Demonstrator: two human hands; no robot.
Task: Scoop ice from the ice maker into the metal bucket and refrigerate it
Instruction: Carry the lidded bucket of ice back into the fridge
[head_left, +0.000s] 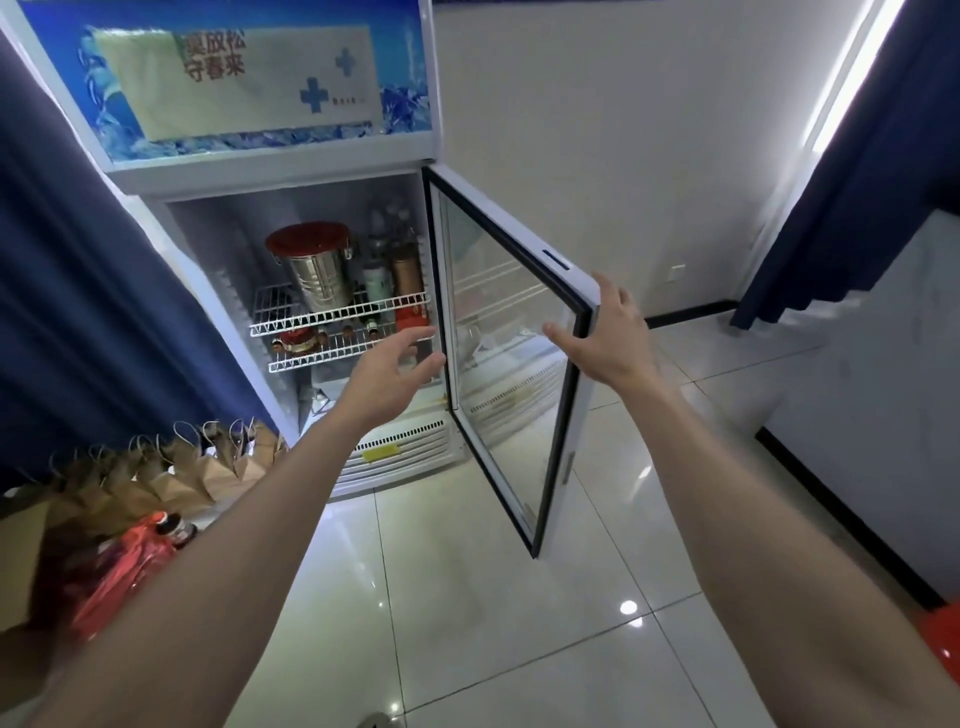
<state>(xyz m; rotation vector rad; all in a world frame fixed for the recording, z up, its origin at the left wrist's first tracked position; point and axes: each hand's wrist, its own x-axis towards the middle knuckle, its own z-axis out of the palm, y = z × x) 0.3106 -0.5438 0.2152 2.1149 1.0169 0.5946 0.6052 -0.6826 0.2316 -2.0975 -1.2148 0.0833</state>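
The metal bucket (318, 278) with a red lid stands on the upper wire shelf (337, 317) inside the open display fridge (270, 171). The glass door (498, 343) is swung out toward me. My right hand (605, 338) rests on the door's free edge, thumb on the outer side and fingers over the glass side. My left hand (387, 371) hovers open in front of the lower shelf, holding nothing and apart from the bucket.
Bottles (408, 275) stand beside the bucket, and more lie on the lower shelf. Blue curtains (78, 291) hang left and right of the fridge. Brown paper bags (171, 467) and a red plastic bag (119, 571) sit on the tiled floor at left.
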